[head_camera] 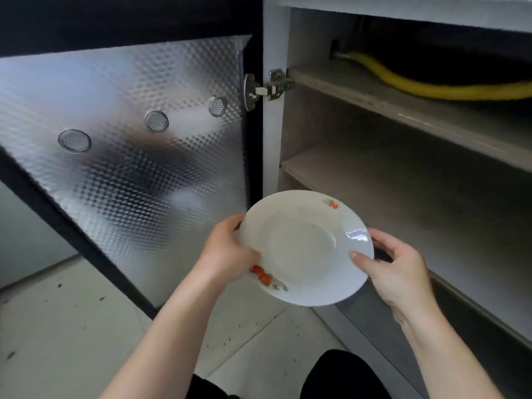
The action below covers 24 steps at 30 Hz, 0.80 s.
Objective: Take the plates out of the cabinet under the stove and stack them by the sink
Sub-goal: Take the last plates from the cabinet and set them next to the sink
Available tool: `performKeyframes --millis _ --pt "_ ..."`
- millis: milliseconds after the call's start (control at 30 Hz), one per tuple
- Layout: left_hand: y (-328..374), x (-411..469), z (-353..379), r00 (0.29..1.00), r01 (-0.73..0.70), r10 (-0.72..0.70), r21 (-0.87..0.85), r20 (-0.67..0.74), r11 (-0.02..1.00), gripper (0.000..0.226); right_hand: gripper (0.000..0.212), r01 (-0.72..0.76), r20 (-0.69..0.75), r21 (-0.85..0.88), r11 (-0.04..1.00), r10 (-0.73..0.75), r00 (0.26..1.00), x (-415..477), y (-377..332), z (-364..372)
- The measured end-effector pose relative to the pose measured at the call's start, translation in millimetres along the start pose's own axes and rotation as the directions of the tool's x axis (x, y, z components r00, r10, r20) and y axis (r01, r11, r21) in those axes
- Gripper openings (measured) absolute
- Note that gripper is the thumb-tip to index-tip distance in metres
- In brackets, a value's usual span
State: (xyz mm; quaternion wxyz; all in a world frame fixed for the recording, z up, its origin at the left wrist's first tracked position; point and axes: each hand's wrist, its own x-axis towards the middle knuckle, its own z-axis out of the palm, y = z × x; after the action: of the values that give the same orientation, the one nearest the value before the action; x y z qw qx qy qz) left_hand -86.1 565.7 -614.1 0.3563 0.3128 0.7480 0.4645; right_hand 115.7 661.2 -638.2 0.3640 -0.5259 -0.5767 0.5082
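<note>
A white plate (305, 249) with small orange fruit prints on its rim is held in the air in front of the open cabinet (403, 197). My left hand (227, 251) grips its left rim, thumb on top. At the plate's right rim my right hand (394, 269) holds on, thumb resting on the upper face. The plate tilts slightly toward me. The two cabinet shelves in view hold no other plates.
The cabinet door (129, 156) stands swung open to the left, lined with embossed silver foil and three round vents. A yellow hose (431, 87) lies on the top shelf. Speckled light floor tiles (72, 326) are below; my dark-clothed knees show at the bottom.
</note>
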Motion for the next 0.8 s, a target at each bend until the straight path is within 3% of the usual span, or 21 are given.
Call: performKeyframes --millis 267,633,800 --pt "27 2 -53 0.996 0.077 -0.075 0.054 -0.053 0.996 0.065 0.042 -0.090 0.001 0.009 0.996 0.090 0.996 -14 -50 41" --pt "164 -86 -178 0.961 0.263 -0.247 0.134 -0.125 0.955 0.066 0.040 -0.247 0.139 -0.019 0.969 0.248 0.959 -93 -233 53" --pt "250 -117 -222 0.957 0.279 -0.267 0.117 -0.109 0.953 0.061 0.043 -0.219 0.190 -0.037 0.975 0.222 0.956 -111 -338 40"
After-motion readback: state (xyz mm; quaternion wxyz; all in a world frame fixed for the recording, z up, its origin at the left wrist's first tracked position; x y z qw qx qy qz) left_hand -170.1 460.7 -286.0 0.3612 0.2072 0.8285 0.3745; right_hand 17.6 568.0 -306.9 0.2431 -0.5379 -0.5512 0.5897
